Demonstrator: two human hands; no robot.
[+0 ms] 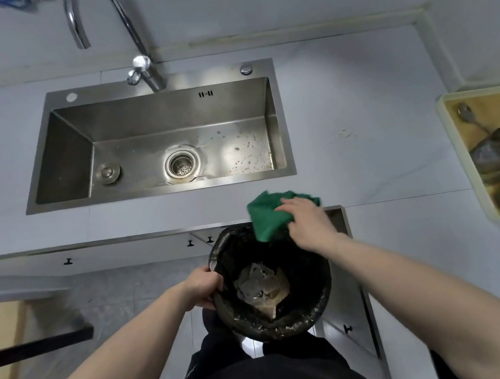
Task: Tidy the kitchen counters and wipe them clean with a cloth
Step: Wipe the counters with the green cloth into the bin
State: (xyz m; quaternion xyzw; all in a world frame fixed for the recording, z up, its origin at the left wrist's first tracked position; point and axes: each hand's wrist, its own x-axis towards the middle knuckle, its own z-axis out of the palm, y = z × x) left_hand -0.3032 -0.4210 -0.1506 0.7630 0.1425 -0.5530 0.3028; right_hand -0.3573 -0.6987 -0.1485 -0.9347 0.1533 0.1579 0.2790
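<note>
A green cloth [266,216] lies at the counter's front edge and hangs over the rim of a black-lined bin [312,320]. My right hand [308,224] holds the cloth, fingers over its top. My left hand [203,288] grips the bin's left rim and holds the bin just below the counter edge. Crumpled paper and plastic scraps [262,285] lie in the bottom of the bin. The pale grey counter [367,154] runs around the sink.
A steel sink [159,184] with a drain strainer [181,164] and a tall tap [145,71] sits at centre. A yellowish tray [452,131] holding a spoon and dark items stands at the right. Small specks mark the counter [345,133] right of the sink.
</note>
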